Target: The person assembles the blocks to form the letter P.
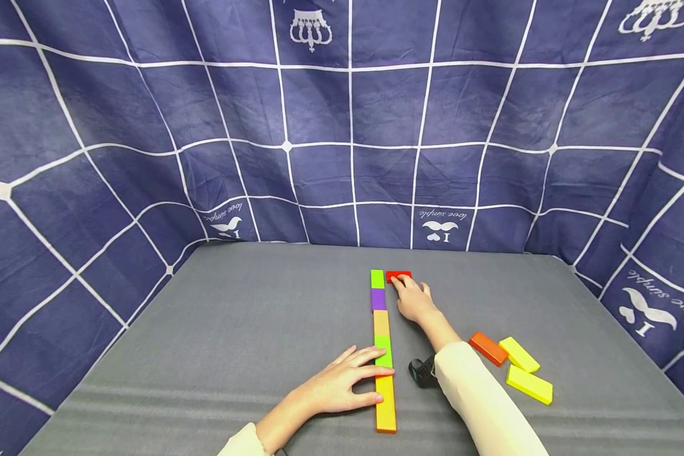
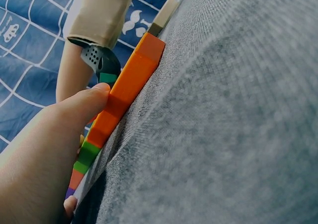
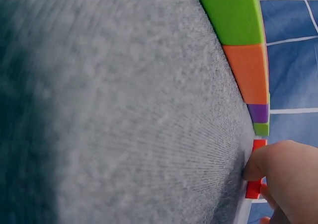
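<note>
A straight row of end-to-end blocks runs away from me: an orange block (image 1: 385,415) nearest, then a green block (image 1: 384,343), a light orange block (image 1: 381,323), a purple block (image 1: 379,299) and a far green block (image 1: 377,278). My left hand (image 1: 342,385) lies along the row's left side with spread fingers reaching over it. Its thumb touches the side of the orange block in the left wrist view. At the far end my right hand (image 1: 415,301) pinches a red block (image 3: 254,190), which lies crosswise just right of the far green block.
To the right, an orange-red block (image 1: 488,348) and two yellow blocks, one farther (image 1: 519,354) and one nearer (image 1: 529,384), lie loose on the grey tabletop (image 1: 251,316). A black camera (image 1: 423,372) sits at my right wrist. A blue checked curtain (image 1: 319,171) hangs behind the table.
</note>
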`<act>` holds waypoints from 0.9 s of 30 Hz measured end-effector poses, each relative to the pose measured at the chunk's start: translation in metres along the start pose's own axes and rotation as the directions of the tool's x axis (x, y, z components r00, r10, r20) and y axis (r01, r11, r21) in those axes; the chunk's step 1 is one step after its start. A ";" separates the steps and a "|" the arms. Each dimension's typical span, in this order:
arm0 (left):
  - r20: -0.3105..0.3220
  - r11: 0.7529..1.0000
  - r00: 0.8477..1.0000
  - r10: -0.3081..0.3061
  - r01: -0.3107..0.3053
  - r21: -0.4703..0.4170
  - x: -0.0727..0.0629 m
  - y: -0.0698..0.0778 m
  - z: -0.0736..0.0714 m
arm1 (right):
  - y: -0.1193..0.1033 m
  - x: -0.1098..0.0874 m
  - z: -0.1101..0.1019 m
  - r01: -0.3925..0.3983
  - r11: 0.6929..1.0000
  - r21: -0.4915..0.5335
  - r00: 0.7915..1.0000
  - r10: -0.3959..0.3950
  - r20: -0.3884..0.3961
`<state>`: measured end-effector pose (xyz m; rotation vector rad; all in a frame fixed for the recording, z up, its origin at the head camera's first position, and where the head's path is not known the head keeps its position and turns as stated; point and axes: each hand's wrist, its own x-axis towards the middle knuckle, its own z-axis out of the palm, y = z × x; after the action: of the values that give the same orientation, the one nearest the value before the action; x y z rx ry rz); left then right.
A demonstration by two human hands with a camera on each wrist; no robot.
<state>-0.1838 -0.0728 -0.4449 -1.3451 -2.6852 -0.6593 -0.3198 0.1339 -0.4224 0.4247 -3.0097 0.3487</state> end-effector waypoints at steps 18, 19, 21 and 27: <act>0.010 1.000 1.000 -0.006 0.006 -0.009 -0.001 0.000 0.001 | -0.001 -0.009 -0.008 0.002 1.000 0.029 1.000 -0.002 -0.001; 0.012 1.000 1.000 -0.007 0.007 -0.012 -0.001 0.000 0.001 | -0.001 -0.011 -0.011 0.000 0.999 0.044 1.000 0.000 -0.009; 0.011 1.000 1.000 -0.006 0.006 -0.011 -0.001 0.000 0.001 | 0.000 -0.015 -0.017 -0.010 0.997 0.080 1.000 0.011 -0.015; -0.005 1.000 1.000 0.004 -0.004 0.006 0.000 0.000 0.000 | 0.000 -0.034 -0.047 -0.036 0.982 0.186 0.999 0.039 -0.013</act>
<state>-0.1836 -0.0731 -0.4449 -1.3446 -2.6776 -0.6529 -0.2846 0.1536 -0.3807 0.3774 -2.9838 0.6361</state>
